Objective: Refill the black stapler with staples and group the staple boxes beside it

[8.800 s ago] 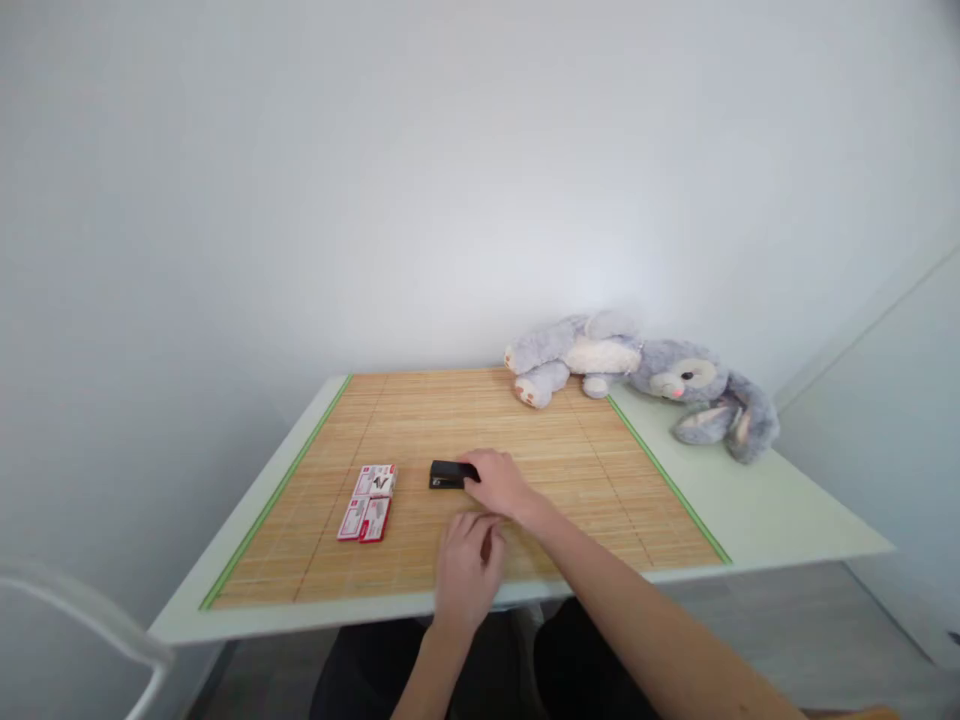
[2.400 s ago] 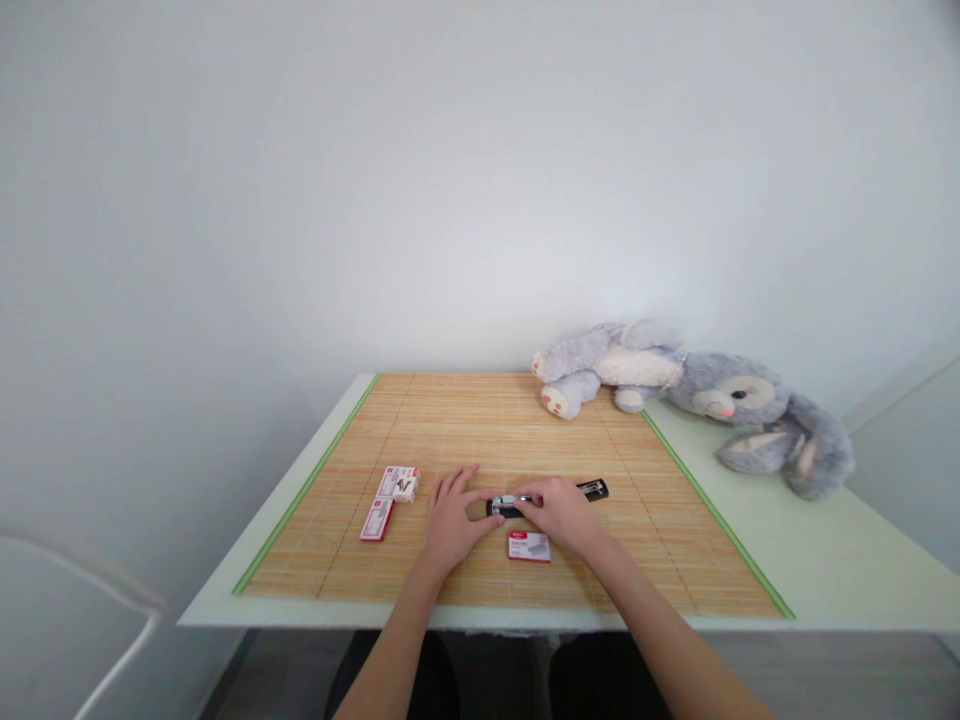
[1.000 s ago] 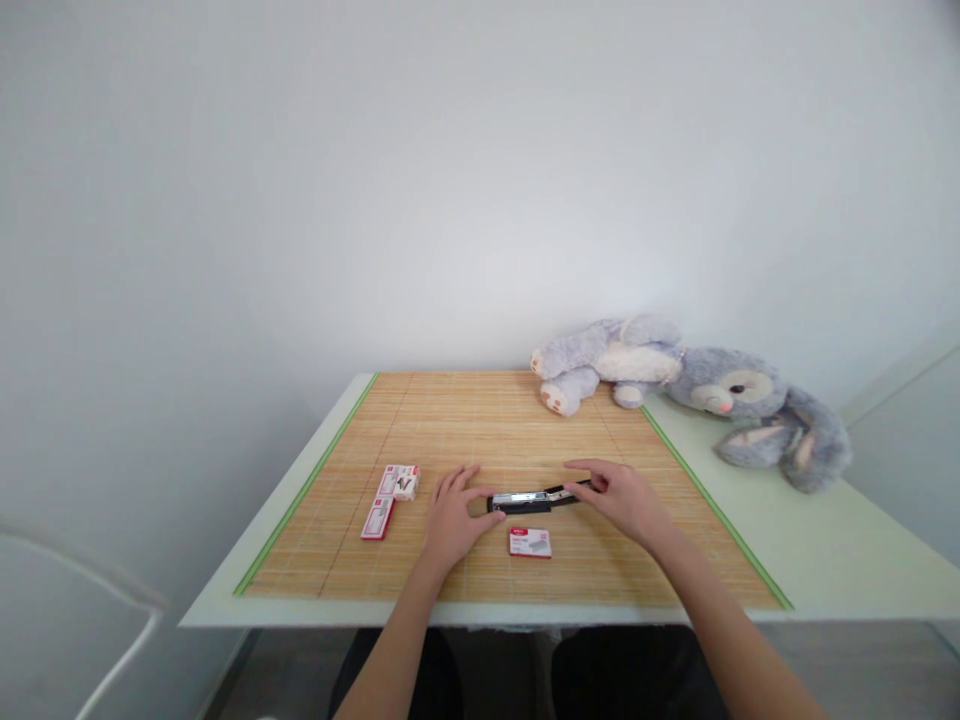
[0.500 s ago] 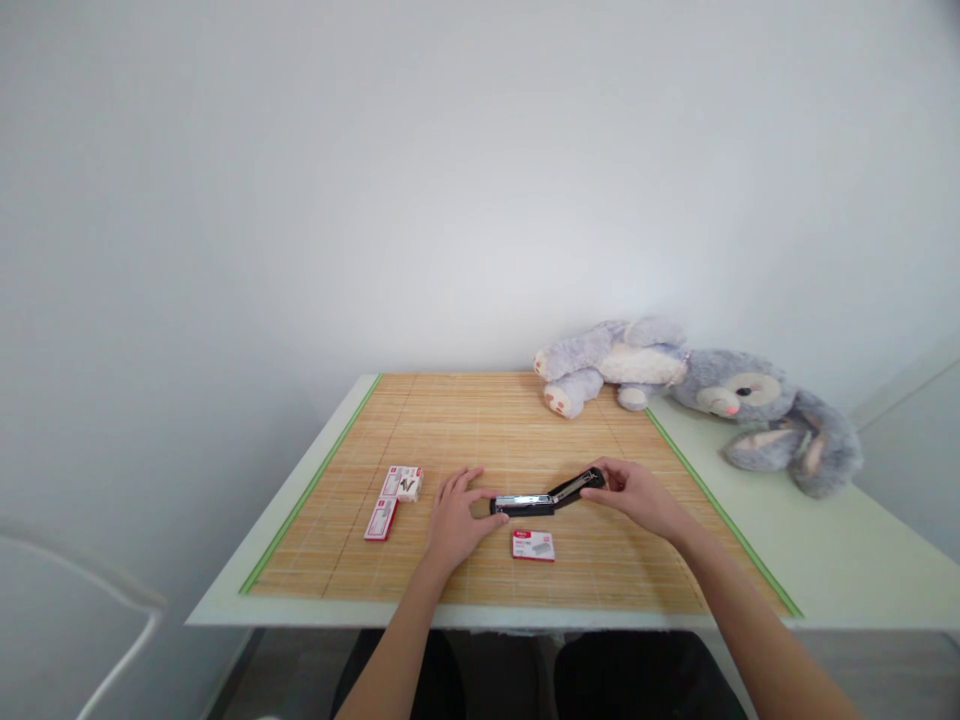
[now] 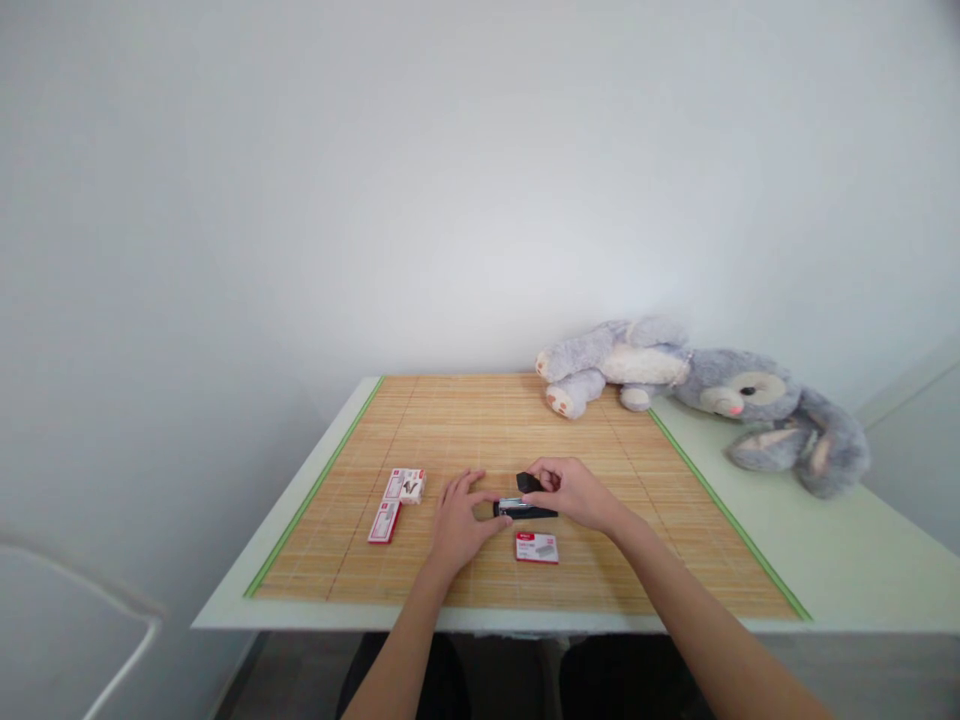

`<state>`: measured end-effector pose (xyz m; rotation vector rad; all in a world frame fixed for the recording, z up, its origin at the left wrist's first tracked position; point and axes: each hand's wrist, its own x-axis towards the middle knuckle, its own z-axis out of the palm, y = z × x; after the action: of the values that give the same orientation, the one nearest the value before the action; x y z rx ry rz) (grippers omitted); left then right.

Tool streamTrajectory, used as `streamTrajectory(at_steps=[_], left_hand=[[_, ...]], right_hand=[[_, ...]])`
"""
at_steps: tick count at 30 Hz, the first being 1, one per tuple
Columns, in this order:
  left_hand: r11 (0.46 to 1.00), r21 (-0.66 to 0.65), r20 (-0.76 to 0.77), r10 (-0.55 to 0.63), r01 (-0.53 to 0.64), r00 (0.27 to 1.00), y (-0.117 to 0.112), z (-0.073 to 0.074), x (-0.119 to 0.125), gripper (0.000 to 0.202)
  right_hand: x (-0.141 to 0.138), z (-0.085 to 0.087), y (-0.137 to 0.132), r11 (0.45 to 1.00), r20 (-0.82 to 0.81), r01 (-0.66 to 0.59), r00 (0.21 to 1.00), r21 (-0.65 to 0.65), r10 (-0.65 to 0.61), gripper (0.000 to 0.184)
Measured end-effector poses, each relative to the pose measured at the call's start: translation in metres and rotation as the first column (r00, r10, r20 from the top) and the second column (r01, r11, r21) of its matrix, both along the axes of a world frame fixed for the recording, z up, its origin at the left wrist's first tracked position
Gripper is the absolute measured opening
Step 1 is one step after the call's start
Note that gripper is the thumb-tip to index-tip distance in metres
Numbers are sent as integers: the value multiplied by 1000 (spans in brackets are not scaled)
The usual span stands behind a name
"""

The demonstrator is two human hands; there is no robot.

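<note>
Likely at the closing step, pinching stapler lid [image 5: 526, 482] in right hand [image 5: 574, 491], base [image 5: 538, 514] in left hand [image 5: 456, 522], needing aligned downward pressure.

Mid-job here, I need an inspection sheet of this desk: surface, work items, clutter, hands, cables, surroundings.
Surface: bamboo mat with green edges, flat on a pale table.
Work items: black stapler, top part raised, metal track exposed; one red-and-white box on its near side; three more boxes grouped to the left.
Clutter: plush rabbit lying at the back right, partly on the mat.
Left hand: thumb and index finger at the stapler's left end.
Right hand: gripping the raised top.
Cables: pale curved strip at lower left; cannot tell what it is.
Surroundings: plain wall behind.
</note>
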<state>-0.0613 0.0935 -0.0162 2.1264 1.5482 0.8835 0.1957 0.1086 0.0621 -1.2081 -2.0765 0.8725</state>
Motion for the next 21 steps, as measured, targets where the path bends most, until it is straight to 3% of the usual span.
streamTrajectory(at_steps=[14, 21], left_hand=[[1000, 1, -15, -9, 9, 1000, -1, 2, 1, 34], [1000, 12, -30, -6, 6, 1000, -2, 2, 1, 34]], right_hand=[[-37, -5, -1, 993, 327, -7, 945, 118, -32, 19], [-33, 0, -5, 989, 384, -30, 923, 142, -27, 20]])
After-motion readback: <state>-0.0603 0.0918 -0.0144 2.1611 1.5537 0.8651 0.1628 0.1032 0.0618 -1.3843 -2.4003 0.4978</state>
